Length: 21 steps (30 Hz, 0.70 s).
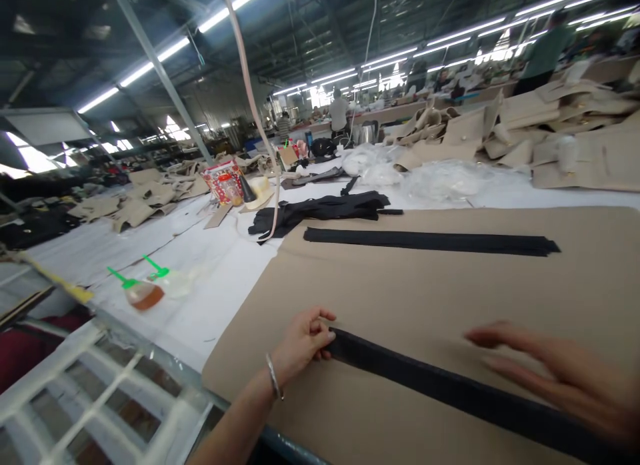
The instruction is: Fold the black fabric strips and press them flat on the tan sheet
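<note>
A long black strip [425,378] runs from the middle of the tan sheet [415,291] towards the lower right corner of the view. My left hand [306,336], with a silver bangle at the wrist, pinches the strip's left end. Over the strip's right part is my right hand [550,365], blurred by motion, its fingers stretched out and apart. Nothing shows between them. Farther back on the sheet lies a flat stack of black strips [430,241], roughly level across the view.
Behind the stack is a heap of black strips [325,208]. Two green-tipped bottles [143,295] lie on the white table [225,278] at left. A pale hose [257,125] hangs down to the table. Tan pieces [580,138] and clear plastic [450,181] lie farther back.
</note>
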Each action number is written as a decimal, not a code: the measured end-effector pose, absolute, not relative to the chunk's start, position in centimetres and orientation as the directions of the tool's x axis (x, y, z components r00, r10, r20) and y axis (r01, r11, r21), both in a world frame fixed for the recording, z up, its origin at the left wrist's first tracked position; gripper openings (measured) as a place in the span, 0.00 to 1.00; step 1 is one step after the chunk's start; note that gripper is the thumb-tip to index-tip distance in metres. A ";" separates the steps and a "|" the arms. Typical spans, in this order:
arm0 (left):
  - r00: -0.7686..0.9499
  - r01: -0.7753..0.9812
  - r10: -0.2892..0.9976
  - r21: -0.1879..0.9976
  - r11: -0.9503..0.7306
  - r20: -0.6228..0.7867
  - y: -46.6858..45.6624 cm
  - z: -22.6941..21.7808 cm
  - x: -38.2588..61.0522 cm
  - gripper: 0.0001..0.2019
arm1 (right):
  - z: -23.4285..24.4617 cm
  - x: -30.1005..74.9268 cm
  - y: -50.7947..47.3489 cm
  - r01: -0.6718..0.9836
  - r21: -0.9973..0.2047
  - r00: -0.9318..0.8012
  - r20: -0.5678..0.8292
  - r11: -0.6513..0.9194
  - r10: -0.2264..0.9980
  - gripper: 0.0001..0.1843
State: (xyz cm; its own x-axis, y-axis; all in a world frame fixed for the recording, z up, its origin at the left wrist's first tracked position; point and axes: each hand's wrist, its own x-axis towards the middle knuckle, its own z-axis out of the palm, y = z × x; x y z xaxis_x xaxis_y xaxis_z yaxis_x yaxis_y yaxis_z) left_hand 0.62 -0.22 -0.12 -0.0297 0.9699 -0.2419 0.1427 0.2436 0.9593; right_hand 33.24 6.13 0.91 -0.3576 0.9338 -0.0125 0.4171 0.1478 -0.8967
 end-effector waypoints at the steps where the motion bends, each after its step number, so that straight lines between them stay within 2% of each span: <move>1: -0.029 0.148 0.971 0.960 0.239 -0.238 -0.3 -0.1 0.6 0.18 | 1.5 31.2 6.1 0.458 -0.856 -0.498 -0.024 0.240 0.867 0.14; 3: -0.024 0.160 0.972 0.959 0.234 -0.233 -0.4 -0.1 0.7 0.18 | 2.3 26.2 5.9 0.475 -0.758 -0.673 0.014 0.447 0.739 0.18; 5: -0.019 0.175 0.972 0.956 0.236 -0.236 -0.4 -0.2 0.5 0.18 | 2.3 21.5 5.6 0.526 -0.655 -0.727 -0.014 0.543 0.687 0.15; 7: -0.016 0.191 0.970 0.951 0.242 -0.243 -0.2 -0.4 -0.1 0.18 | 1.7 18.4 5.4 0.561 -0.590 -0.732 -0.027 0.580 0.681 0.14; 10: -0.041 0.229 0.974 0.947 0.226 -0.223 0.1 -0.3 -1.6 0.19 | 0.7 17.1 5.6 0.569 -0.573 -0.733 -0.028 0.590 0.679 0.11; 15: -0.213 0.382 0.977 0.921 0.078 0.005 -1.4 0.6 -2.1 0.10 | 0.6 17.7 6.3 0.562 -0.549 -0.758 -0.044 0.619 0.650 0.08; 17: -0.096 0.552 0.986 0.832 -0.058 0.133 -2.8 0.6 -1.0 0.09 | 0.6 17.7 6.5 0.540 -0.530 -0.781 -0.025 0.654 0.624 0.07; 19: 0.137 0.771 0.965 0.587 -0.246 0.223 -4.3 0.1 0.2 0.13 | 0.6 17.6 6.7 0.508 -0.512 -0.809 -0.006 0.693 0.588 0.06; 21: 0.271 0.883 0.934 0.326 -0.338 0.234 -5.2 -0.7 1.0 0.17 | 0.6 17.5 6.9 0.487 -0.493 -0.829 0.000 0.721 0.559 0.06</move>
